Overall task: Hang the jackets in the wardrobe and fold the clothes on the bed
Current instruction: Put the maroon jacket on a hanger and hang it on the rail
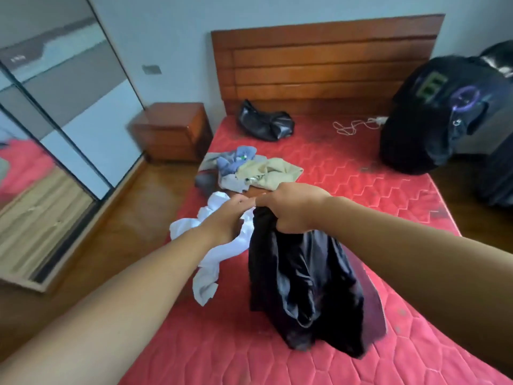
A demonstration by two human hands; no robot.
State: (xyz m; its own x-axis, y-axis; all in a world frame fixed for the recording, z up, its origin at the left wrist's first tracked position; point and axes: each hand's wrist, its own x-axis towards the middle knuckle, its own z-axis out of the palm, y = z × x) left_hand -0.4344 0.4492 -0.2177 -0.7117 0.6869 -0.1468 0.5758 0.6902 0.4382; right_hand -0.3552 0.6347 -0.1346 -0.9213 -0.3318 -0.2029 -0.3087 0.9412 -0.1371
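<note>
Bedroom, red bed [347, 176] bare of sheets, mirrored wardrobe [55, 107] along the left wall, well apart from my hands. My right hand [294, 207] is fisted round the bunched top of a black garment [299, 287], lifted so it hangs free and shows its shape; the lower end touches the bed. I cannot tell yet whether it is a jacket or a piece for folding. My left hand [224, 220] reaches across with fingers extended toward that bunched top, holding nothing that I can see, likely to take a second corner and spread it. A white garment [211, 262] lies crumpled beneath that hand at the bed's left edge. A mixed pile [249, 170] waits unfolded beyond both hands. Most of the task remains.
</note>
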